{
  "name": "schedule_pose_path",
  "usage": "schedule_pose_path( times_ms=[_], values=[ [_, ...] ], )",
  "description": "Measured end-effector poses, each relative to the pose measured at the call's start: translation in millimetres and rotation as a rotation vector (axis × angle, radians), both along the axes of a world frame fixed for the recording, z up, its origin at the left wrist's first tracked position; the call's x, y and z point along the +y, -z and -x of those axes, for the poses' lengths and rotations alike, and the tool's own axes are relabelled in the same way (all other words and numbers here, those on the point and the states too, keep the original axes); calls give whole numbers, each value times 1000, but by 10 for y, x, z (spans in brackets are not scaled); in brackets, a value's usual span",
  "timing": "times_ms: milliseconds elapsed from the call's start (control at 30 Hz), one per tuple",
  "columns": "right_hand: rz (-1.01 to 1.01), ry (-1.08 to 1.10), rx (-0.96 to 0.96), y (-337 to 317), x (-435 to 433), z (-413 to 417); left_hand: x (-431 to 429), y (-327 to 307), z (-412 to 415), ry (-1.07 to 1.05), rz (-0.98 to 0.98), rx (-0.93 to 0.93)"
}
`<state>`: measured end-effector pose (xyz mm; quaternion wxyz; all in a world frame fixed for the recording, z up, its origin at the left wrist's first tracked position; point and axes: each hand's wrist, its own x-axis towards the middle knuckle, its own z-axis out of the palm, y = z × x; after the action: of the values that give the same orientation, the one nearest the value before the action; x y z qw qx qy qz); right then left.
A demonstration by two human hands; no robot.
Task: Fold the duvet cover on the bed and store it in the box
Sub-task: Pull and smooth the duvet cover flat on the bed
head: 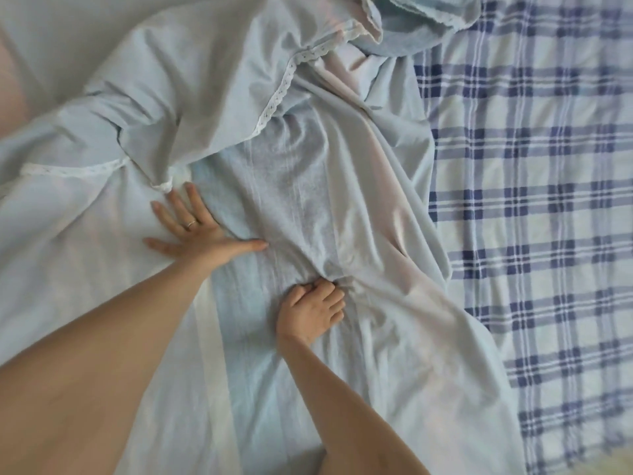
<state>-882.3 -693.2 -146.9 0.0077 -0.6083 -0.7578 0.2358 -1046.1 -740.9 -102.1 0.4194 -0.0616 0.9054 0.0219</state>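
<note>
While rumpled, one duvet cover (308,186); two hands: left hand (198,231) flat, right hand (313,311) clutching.

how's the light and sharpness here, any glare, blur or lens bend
Head view: soft, even daylight, no glare, only faint shadows in the folds of the duvet cover. Head view: the whole frame is slightly soft, and the lace trim looks smeared. Head view: the checked sheet lines curve slightly toward the right edge, a wide-angle bend.
</note>
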Motion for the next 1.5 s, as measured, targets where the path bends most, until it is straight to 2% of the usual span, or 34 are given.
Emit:
schedule_pose_path(
  times_ms=[67,133,167,233,267,333,400,433,533,633,733,833,933,1067,1133,1200,1267,1400,1500],
  values=[
    [145,-77,115,-260,129,-107,-36,-23,-7,4,-11,-25],
    [385,-216,301,-646,592,-164,-11,-62,5,5,-22,-69],
    [371,-267,392,-838,909,-112,16,-89,10,11,-21,-87],
    [178,-201,485,-995,1626,94,60,-129,37,27,-4,-113],
    [125,-143,439,-994,1981,261,75,-150,38,23,3,-121],
    [184,-101,215,-825,2555,575,90,-169,39,25,7,-146],
    [315,-236,-30,-650,2848,796,102,-227,9,-9,7,-175],
    [338,-275,-72,-586,2927,887,113,-257,15,-9,5,-181],
    [255,-336,-20,-557,3047,1075,93,-341,17,-7,13,-197],
    [134,-235,73,-652,3188,1271,39,-351,-30,-32,28,-216],
    [35,-274,169,-865,3299,1813,65,-298,34,-4,39,-218],
    [97,-242,230,-951,3313,2242,143,-328,157,-22,25,-179],
    [192,-74,302,-815,3339,2125,123,-300,71,-14,11,-191],
    [59,-237,275,-779,3266,1731,94,-272,78,-7,16,-210],
    [147,-353,169,-751,3272,1566,88,-277,88,-11,11,-220],
    [319,-524,-38,-723,3291,1452,81,-278,72,-11,1,-218],
    [335,-571,-113,-719,3324,1413,78,-273,63,-15,-2,-214],
    [270,-247,134,-760,3515,1396,64,-274,49,-1,7,-213],
    [137,-288,153,-777,3618,1388,82,-305,63,-9,16,-199]
  ],
)
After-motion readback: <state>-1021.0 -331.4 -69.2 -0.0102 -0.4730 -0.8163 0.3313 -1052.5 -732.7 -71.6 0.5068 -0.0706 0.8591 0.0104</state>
